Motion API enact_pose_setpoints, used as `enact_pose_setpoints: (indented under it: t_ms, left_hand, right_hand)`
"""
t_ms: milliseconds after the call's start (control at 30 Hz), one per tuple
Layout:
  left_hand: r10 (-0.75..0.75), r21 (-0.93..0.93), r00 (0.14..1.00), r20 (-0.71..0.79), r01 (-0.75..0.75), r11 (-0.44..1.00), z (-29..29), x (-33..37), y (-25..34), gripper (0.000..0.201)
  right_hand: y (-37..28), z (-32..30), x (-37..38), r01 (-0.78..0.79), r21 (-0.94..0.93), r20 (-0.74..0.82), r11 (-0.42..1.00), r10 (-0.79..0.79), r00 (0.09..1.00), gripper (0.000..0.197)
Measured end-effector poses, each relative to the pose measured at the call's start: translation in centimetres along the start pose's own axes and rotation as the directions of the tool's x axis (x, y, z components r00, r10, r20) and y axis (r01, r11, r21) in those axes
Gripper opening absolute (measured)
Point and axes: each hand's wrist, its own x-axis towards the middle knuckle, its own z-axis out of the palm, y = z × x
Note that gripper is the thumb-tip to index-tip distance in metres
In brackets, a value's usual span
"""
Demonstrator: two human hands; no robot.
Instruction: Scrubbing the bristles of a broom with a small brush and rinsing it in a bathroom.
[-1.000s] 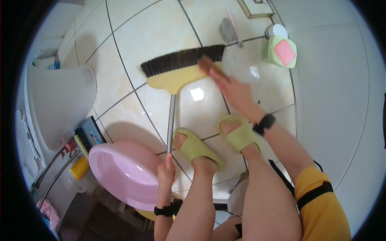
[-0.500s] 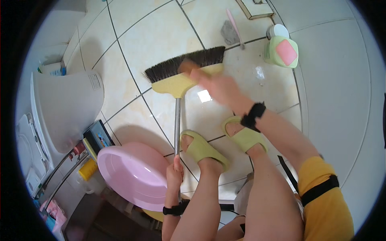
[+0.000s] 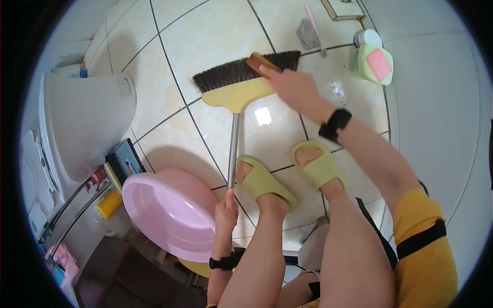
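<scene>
Just left of your left fingers, the pink basin (image 3: pixel 169 215) stands with its near side close to your wrist. Your left hand (image 3: pixel 226 214) is closed round the metal shaft (image 3: pixel 233 149) of the broom (image 3: pixel 233 96), thumb lying along the tube. The broom reaches up and away from those fingers to its yellow head, with the dark bristles (image 3: pixel 221 77) fanned out beyond. It should feel light for its length but head-heavy; the smooth shaft may twist or slide if wet, so a full wrap nearer the head would likely steady it better than a thumb pinch. The bristles look springy and should bend under light pressure. Over them, at your right fingertips, is the brown wooden-looking block (image 3: pixel 263 61); your right hand (image 3: pixel 298 90) grips its near end, fingers bunched together, though their undersides are hidden, as is the block's lower face. It is probably stiff and light, best held round its sides. Beyond your right knuckles lie a grey clump (image 3: pixel 307 35) and a pink-handled brush (image 3: pixel 313 23); farther right sits a pale green container (image 3: pixel 357 69).
</scene>
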Motion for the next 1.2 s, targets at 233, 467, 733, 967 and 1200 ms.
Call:
enact_pose_setpoints:
  t_ms: [233, 467, 733, 967, 1200]
  left_hand:
    - [-0.071, -0.053, 0.996, 0.055, 0.074, 0.996, -0.9, -1.1, 1.3, 0.059]
    - [0.012, 0.095, 0.999, -0.04, -0.009, 0.995, -1.5, -1.4, 2.5, 0.06]
    - [0.31, 0.549, 0.928, -0.209, -0.151, 0.822, -0.3, -2.7, 5.5, 0.051]
    - [0.198, 0.53, 0.918, -0.345, 0.016, 0.848, -2.6, -2.8, 6.9, 0.05]
    - [0.484, 0.662, 0.727, -0.487, -0.054, 0.747, -4.1, -2.1, 8.3, 0.03]
  right_hand:
    - [-3.8, 2.1, -5.2, 0.117, 0.175, -0.033, 0.978, -0.113, 0.993, 0.047]
    - [-1.8, 4.3, -5.7, -0.066, -0.105, -0.148, 0.992, 0.05, 0.988, 0.05]
    - [-7.3, 6.2, -4.9, 0.008, 0.255, -0.236, 0.967, 0.054, 0.97, 0.046]
    - [-5.3, 4.9, -2.8, 0.188, 0.119, -0.174, 0.975, -0.166, 0.971, 0.048]
    - [-1.3, 1.5, -4.9, -0.056, 0.408, -0.112, 0.911, 0.111, 0.987, 0.052]
